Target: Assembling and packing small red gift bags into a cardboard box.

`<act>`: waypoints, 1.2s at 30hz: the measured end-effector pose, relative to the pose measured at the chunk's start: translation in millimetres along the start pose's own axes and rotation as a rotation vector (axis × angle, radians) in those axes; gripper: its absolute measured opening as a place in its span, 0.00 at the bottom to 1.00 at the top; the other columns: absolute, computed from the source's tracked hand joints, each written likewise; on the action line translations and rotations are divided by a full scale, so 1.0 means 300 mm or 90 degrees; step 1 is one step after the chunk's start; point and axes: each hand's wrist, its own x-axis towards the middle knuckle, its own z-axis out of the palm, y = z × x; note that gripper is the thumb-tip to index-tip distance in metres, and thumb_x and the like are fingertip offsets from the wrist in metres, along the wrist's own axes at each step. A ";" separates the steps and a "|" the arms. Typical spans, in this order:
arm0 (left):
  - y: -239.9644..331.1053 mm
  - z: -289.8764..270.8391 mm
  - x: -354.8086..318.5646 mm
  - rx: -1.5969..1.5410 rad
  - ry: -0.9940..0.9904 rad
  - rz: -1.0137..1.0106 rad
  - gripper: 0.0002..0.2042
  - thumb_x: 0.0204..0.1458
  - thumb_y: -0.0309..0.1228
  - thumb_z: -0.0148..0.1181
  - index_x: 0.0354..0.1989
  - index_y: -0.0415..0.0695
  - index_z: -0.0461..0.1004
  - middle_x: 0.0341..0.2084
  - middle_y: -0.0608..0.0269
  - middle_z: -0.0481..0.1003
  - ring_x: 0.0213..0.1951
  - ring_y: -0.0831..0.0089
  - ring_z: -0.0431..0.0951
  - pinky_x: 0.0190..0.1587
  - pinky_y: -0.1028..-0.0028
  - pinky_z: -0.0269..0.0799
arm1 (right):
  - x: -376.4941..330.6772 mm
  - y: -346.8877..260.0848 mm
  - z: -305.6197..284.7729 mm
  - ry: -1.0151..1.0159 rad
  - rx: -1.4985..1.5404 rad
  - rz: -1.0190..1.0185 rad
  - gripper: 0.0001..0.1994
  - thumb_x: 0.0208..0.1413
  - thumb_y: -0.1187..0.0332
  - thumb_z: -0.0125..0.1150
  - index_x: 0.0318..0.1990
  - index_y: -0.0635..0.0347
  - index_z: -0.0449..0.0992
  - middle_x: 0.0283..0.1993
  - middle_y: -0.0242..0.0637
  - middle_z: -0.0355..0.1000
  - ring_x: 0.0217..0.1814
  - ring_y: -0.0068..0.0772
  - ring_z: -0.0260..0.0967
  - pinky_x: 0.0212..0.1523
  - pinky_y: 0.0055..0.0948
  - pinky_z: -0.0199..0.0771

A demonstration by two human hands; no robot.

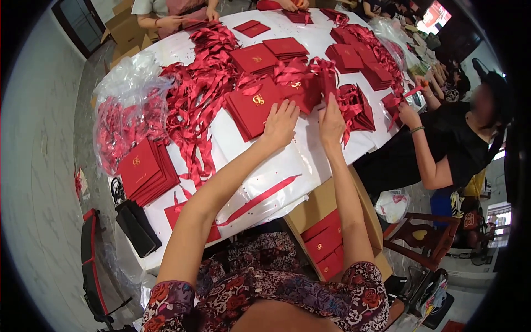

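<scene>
My left hand (281,124) lies with its fingers stretched out on flat red bags with gold emblems, at the right edge of a flat stack (251,113). Just right of it, my right hand (332,122) has its fingers closed around the lower end of an upright red bag (327,83) with ribbon; its grip is partly hidden. Between the hands another red bag (301,93) leans, a ribbon lying over its top. More red bags (362,113) with ribbon loops stand right of my right hand.
Red ribbons (202,91) heap left of the stack, beside a clear plastic sack (130,105). A stack of bags (146,171) and a black case (138,227) lie at the table's left edge. A carton (312,213) holds red bags below. A co-worker (442,138) handles ribbon at right.
</scene>
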 end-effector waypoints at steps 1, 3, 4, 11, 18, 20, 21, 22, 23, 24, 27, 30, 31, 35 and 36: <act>-0.002 0.004 0.023 0.002 0.004 0.003 0.37 0.40 0.40 0.69 0.61 0.38 0.65 0.61 0.48 0.64 0.64 0.53 0.60 0.63 0.54 0.55 | 0.021 -0.014 0.021 0.030 -0.020 -0.048 0.28 0.50 0.75 0.58 0.62 0.65 0.65 0.55 0.54 0.72 0.50 0.51 0.75 0.44 0.41 0.78; -0.012 0.011 0.066 0.066 -0.093 -0.050 0.43 0.40 0.53 0.68 0.62 0.38 0.65 0.61 0.48 0.65 0.65 0.53 0.59 0.66 0.52 0.51 | 0.048 -0.050 0.062 0.021 -0.015 -0.070 0.27 0.50 0.73 0.59 0.61 0.62 0.67 0.55 0.53 0.72 0.49 0.51 0.75 0.46 0.42 0.77; -0.015 0.012 0.083 0.068 -0.089 -0.047 0.43 0.40 0.53 0.68 0.62 0.38 0.65 0.61 0.48 0.65 0.65 0.53 0.59 0.66 0.52 0.51 | 0.051 -0.048 0.086 0.024 -0.024 -0.105 0.28 0.49 0.74 0.60 0.62 0.63 0.67 0.56 0.52 0.72 0.49 0.51 0.75 0.46 0.41 0.77; -0.045 0.020 0.128 0.056 -0.227 -0.058 0.45 0.38 0.63 0.65 0.59 0.38 0.69 0.61 0.49 0.66 0.64 0.53 0.61 0.67 0.50 0.49 | 0.062 -0.020 0.030 0.020 -0.006 -0.076 0.32 0.48 0.76 0.60 0.64 0.65 0.64 0.60 0.53 0.69 0.59 0.48 0.70 0.52 0.40 0.73; -0.069 0.074 0.094 0.097 -0.121 -0.027 0.44 0.38 0.60 0.66 0.58 0.37 0.69 0.59 0.49 0.67 0.62 0.55 0.63 0.67 0.52 0.50 | 0.095 -0.109 0.100 -0.101 -0.043 -0.150 0.30 0.50 0.72 0.61 0.64 0.62 0.64 0.63 0.50 0.66 0.63 0.51 0.65 0.55 0.44 0.69; -0.076 0.061 0.090 0.120 -0.062 -0.016 0.43 0.37 0.58 0.67 0.57 0.36 0.70 0.58 0.49 0.68 0.62 0.55 0.64 0.67 0.53 0.50 | 0.058 -0.087 0.182 -0.120 -0.085 -0.159 0.30 0.51 0.70 0.60 0.64 0.62 0.64 0.63 0.50 0.66 0.62 0.51 0.66 0.56 0.44 0.69; -0.068 0.047 0.099 0.095 -0.062 -0.007 0.40 0.38 0.54 0.68 0.55 0.35 0.71 0.55 0.48 0.70 0.62 0.55 0.64 0.66 0.54 0.51 | 0.044 -0.072 0.218 -0.137 -0.130 -0.164 0.29 0.51 0.69 0.59 0.63 0.61 0.64 0.63 0.49 0.66 0.61 0.52 0.66 0.56 0.45 0.68; -0.061 0.029 0.100 0.068 -0.064 -0.001 0.36 0.39 0.50 0.68 0.53 0.35 0.71 0.53 0.48 0.71 0.62 0.55 0.64 0.66 0.56 0.52 | 0.037 -0.077 0.219 -0.164 -0.074 -0.134 0.28 0.52 0.67 0.56 0.64 0.57 0.65 0.60 0.48 0.68 0.58 0.51 0.66 0.57 0.47 0.65; -0.060 0.010 0.092 0.069 -0.067 -0.010 0.36 0.39 0.50 0.68 0.53 0.35 0.71 0.53 0.48 0.71 0.62 0.55 0.64 0.66 0.56 0.52 | 0.035 -0.080 0.219 -0.168 -0.067 -0.140 0.28 0.52 0.67 0.56 0.64 0.57 0.65 0.60 0.48 0.68 0.58 0.51 0.66 0.57 0.47 0.65; -0.060 -0.009 0.078 0.027 -0.097 -0.001 0.33 0.39 0.45 0.69 0.51 0.35 0.72 0.51 0.47 0.72 0.61 0.55 0.64 0.66 0.56 0.53 | 0.033 -0.082 0.219 -0.185 -0.081 -0.160 0.28 0.52 0.67 0.56 0.64 0.55 0.65 0.58 0.46 0.68 0.56 0.50 0.66 0.57 0.48 0.64; -0.022 -0.061 -0.003 -0.014 -0.080 0.012 0.25 0.43 0.34 0.68 0.50 0.36 0.72 0.48 0.50 0.72 0.60 0.54 0.65 0.65 0.55 0.54 | 0.056 -0.067 0.249 -0.184 -0.108 -0.188 0.26 0.55 0.64 0.55 0.64 0.49 0.65 0.51 0.43 0.66 0.53 0.46 0.63 0.56 0.50 0.60; -0.008 -0.159 -0.161 -0.218 0.013 -0.016 0.25 0.46 0.32 0.65 0.55 0.43 0.70 0.51 0.55 0.71 0.60 0.54 0.65 0.64 0.53 0.54 | 0.120 -0.118 0.260 -0.095 -0.022 -0.098 0.22 0.61 0.58 0.53 0.62 0.46 0.68 0.51 0.44 0.66 0.53 0.48 0.63 0.54 0.53 0.59; 0.003 -0.190 -0.214 -0.217 0.007 -0.030 0.25 0.46 0.32 0.65 0.55 0.43 0.70 0.51 0.55 0.71 0.60 0.54 0.65 0.64 0.53 0.54 | 0.147 -0.099 0.280 -0.063 -0.003 -0.092 0.21 0.62 0.55 0.52 0.62 0.45 0.69 0.51 0.44 0.66 0.53 0.49 0.63 0.54 0.53 0.59; 0.006 -0.259 -0.454 -0.302 0.051 -0.085 0.25 0.48 0.31 0.64 0.58 0.44 0.70 0.52 0.55 0.71 0.59 0.54 0.66 0.62 0.54 0.56 | 0.179 -0.028 0.371 -0.166 -0.031 -0.026 0.24 0.60 0.46 0.53 0.62 0.38 0.69 0.55 0.46 0.65 0.58 0.55 0.60 0.54 0.57 0.63; 0.010 -0.283 -0.510 -0.308 0.045 -0.119 0.25 0.49 0.31 0.64 0.57 0.45 0.70 0.52 0.55 0.71 0.58 0.55 0.67 0.61 0.55 0.57 | 0.181 -0.027 0.394 -0.174 -0.056 -0.025 0.25 0.60 0.45 0.52 0.62 0.37 0.69 0.56 0.45 0.64 0.58 0.55 0.60 0.54 0.57 0.63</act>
